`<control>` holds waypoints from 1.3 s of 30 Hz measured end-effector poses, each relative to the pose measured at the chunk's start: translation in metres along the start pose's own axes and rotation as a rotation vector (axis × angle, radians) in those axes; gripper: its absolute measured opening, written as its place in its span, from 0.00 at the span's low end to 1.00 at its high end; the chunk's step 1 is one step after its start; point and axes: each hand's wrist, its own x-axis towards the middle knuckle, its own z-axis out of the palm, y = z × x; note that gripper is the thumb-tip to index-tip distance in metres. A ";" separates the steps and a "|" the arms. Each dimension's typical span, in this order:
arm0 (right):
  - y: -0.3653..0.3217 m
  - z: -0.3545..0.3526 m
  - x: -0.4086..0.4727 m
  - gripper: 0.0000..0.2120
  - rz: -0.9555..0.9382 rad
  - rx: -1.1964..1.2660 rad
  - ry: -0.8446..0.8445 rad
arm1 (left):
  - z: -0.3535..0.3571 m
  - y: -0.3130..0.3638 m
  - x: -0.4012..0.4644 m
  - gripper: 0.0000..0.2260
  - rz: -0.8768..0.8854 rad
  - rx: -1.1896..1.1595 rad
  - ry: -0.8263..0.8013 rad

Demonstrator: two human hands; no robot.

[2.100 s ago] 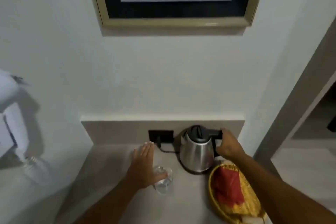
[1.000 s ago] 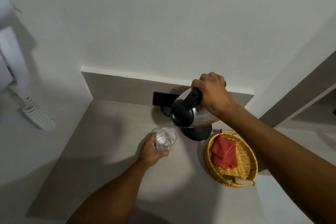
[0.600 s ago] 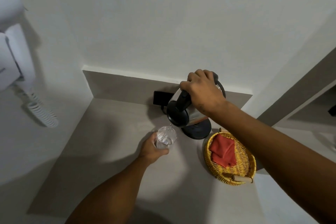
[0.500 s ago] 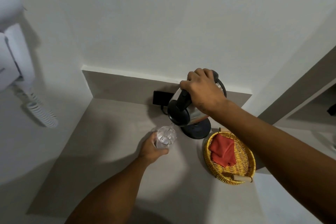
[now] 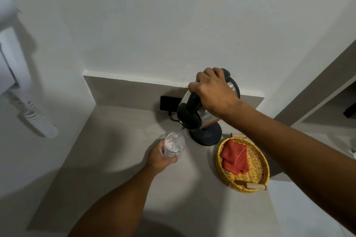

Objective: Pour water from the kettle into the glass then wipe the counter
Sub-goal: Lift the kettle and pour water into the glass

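1. Right hand (image 5: 212, 93): closed around the black handle of the kettle (image 5: 204, 109), lifted clear of its base (image 5: 207, 135) and tipped spout-down toward the left.
2. Thin stream of water (image 5: 181, 133) falling from the spout into the glass (image 5: 174, 145), part filled.
3. Left hand (image 5: 160, 157): fingers wrapped around the glass, upright on the counter (image 5: 115, 150), just left of the base.
4. Woven basket (image 5: 258, 177) to the right of the base, red cloth (image 5: 235, 157) folded inside.
5. Black wall socket (image 5: 168, 103) behind the kettle, cord running down from it.
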 end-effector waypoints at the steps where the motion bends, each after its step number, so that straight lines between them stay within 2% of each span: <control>1: 0.000 0.000 0.000 0.07 -0.003 -0.003 0.001 | 0.000 0.001 -0.001 0.33 0.000 0.002 -0.001; 39: -0.001 -0.002 0.011 0.07 -0.075 -0.005 0.023 | -0.002 0.016 -0.010 0.31 -0.031 -0.011 0.014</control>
